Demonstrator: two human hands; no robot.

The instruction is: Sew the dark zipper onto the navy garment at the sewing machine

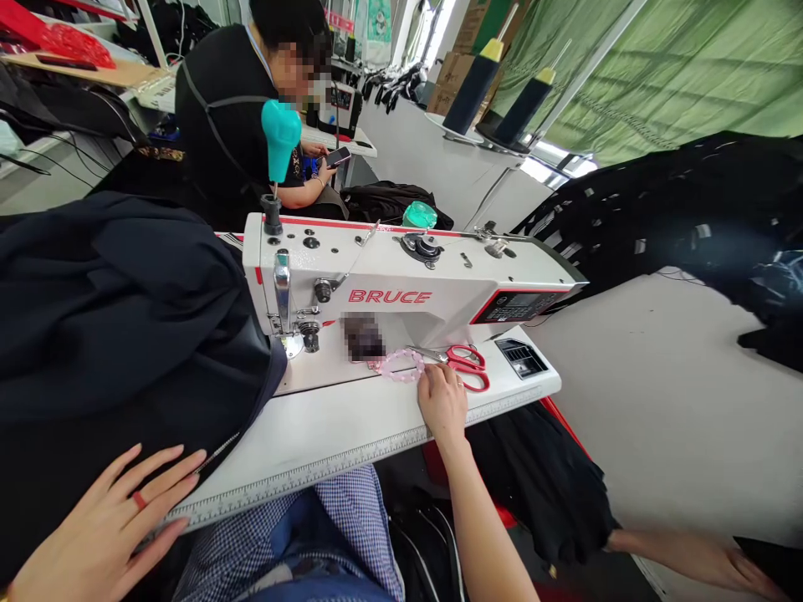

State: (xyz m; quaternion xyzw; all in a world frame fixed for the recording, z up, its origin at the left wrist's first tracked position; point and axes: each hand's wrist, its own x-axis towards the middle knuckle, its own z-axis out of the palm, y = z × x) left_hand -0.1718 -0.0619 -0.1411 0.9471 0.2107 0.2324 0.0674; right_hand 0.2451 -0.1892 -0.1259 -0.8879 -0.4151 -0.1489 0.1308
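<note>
My left hand [119, 518] lies with fingers spread on a dark navy garment [144, 334], beside a zipper [222, 451] at its edge. The garment is bunched left of a white sewing machine [389, 276], its edge by the presser foot [292, 344]. On the machine bed, my right hand [444, 401] has its fingers bent together at the right end of a pink beaded strap [401, 355]; the fingertips are partly hidden. The strap runs to a small blurred dark item [364, 337]. Red-handled scissors [461, 359] lie just behind and right of that hand.
A person [232, 125] beyond the machine holds a phone [339, 157]. At lower right another person's arm [683, 552] reaches to dark fabric [533, 477] beside the table. Thread cones [473, 88] stand behind; dark garments [658, 201] are piled right. A ruler strip [351, 447] edges the table.
</note>
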